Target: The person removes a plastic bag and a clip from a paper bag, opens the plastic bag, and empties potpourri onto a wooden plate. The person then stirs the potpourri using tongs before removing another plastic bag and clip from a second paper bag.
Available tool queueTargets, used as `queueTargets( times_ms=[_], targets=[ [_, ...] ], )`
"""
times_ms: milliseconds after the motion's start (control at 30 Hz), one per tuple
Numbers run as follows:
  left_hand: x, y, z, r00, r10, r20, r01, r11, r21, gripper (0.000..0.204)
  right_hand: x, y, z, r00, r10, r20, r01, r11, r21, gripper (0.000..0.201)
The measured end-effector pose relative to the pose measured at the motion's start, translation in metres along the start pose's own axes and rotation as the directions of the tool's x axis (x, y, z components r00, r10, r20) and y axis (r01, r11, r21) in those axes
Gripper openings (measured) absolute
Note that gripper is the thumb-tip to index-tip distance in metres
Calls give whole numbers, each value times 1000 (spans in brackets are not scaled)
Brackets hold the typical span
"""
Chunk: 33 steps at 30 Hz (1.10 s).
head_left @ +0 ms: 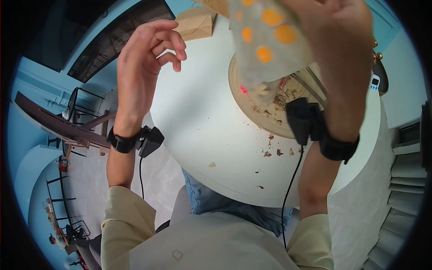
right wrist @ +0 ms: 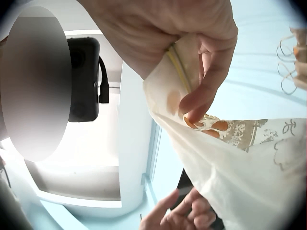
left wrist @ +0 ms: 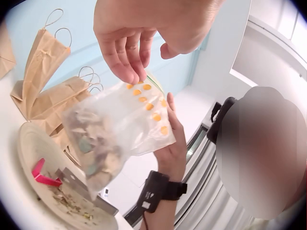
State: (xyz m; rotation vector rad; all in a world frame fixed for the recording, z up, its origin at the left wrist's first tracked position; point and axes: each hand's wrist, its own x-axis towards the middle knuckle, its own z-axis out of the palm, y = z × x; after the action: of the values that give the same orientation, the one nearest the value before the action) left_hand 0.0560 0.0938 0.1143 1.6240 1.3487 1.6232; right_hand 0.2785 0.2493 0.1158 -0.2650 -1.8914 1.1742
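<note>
My right hand (head_left: 335,31) holds up a clear plastic bag (head_left: 265,40) printed with orange dots, gripping its top edge between thumb and fingers (right wrist: 206,91). The bag (left wrist: 115,129) hangs above a round wooden tray (head_left: 252,105) and holds dried scraps and bits in its lower end. My left hand (head_left: 150,47) is raised beside it, to the left, with its fingers loosely curled and nothing in them. In the left wrist view its fingertips (left wrist: 127,72) hover just above the bag's dotted top without touching it.
The tray (left wrist: 33,158) sits on a round white table (head_left: 198,121), strewn with crumbs, with a pink clip (left wrist: 41,175) and a metal tool (left wrist: 79,184) on it. Brown paper bags (left wrist: 45,86) stand at the far side. Crumbs (head_left: 270,150) dot the tabletop.
</note>
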Motion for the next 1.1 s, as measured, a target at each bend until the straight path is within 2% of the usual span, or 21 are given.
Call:
queueTargets(
  times_ms=[33, 67, 100, 167, 233, 300, 333, 367, 433, 467, 633, 733, 800, 867, 933, 1000, 1033, 1100],
  targets=[
    [-3, 9, 0, 999, -8, 34, 10, 999, -41, 46, 5, -4, 12, 1000, -9, 3, 8, 1000, 10, 38],
    [-7, 14, 1, 999, -45, 12, 45, 999, 11, 51, 2, -13, 27, 1000, -16, 6, 16, 1000, 20, 38],
    [-11, 17, 3, 999, -44, 10, 44, 999, 16, 51, 1, -18, 37, 1000, -24, 8, 23, 999, 30, 38],
    [-18, 20, 10, 995, -63, -80, 53, 991, -120, 48, 6, -25, 58, 999, -35, 10, 34, 998, 52, 38],
    [-23, 11, -2, 997, -63, -53, 58, 995, -81, 46, 7, -34, 77, 999, -46, 11, 45, 996, 74, 38],
    [-28, 3, -6, 970, -190, -153, 174, 978, -112, 46, 6, -29, 82, 998, -54, 12, 53, 995, 85, 38],
    [-30, -2, -5, 957, -199, -210, 190, 980, -60, 48, 4, -12, 90, 987, -128, 92, 121, 989, 82, 40],
    [-32, -3, -3, 957, -200, -210, 192, 980, -58, 48, 4, -2, 97, 965, -199, 172, 187, 979, 84, 41],
    [-37, -3, -1, 893, -378, -245, 403, 914, 57, 49, 2, 8, 104, 955, -236, 179, 231, 972, 45, 46],
    [-38, -3, 2, 877, -394, -275, 438, 891, 122, 48, 0, 9, 106, 953, -217, 214, 216, 976, 27, 45],
    [-46, -4, 0, 885, -419, -202, 442, 893, 85, 41, 0, 13, 105, 944, -181, 277, 204, 977, -57, 39],
    [-48, -4, 3, 897, -410, -169, 423, 905, 49, 37, 2, 15, 99, 934, -108, 340, 123, 992, -21, 32],
    [-50, -5, 3, 899, -408, -157, 419, 907, 44, 36, 7, 15, 94, 890, 10, 455, 67, 986, -153, 27],
    [-51, -7, 0, 908, -410, -83, 414, 910, 35, 36, 7, 23, 92, 887, 5, 461, 52, 992, -111, 27],
    [-53, -7, 2, 910, -405, -92, 409, 912, 32, 35, 4, 22, 87, 883, -4, 469, 41, 997, -68, 27],
    [-54, -7, 6, 912, -397, -103, 402, 915, 29, 34, 1, 7, 78, 848, 112, 518, -74, 993, -94, 32],
    [-54, -8, 10, 920, -368, -134, 378, 924, 58, 32, 0, 10, 79, 847, 112, 519, -74, 993, -94, 32],
    [-55, -10, 11, 927, -338, -163, 355, 931, 86, 31, -1, 18, 83, 888, 9, 459, 80, 981, -174, 41]
  ],
)
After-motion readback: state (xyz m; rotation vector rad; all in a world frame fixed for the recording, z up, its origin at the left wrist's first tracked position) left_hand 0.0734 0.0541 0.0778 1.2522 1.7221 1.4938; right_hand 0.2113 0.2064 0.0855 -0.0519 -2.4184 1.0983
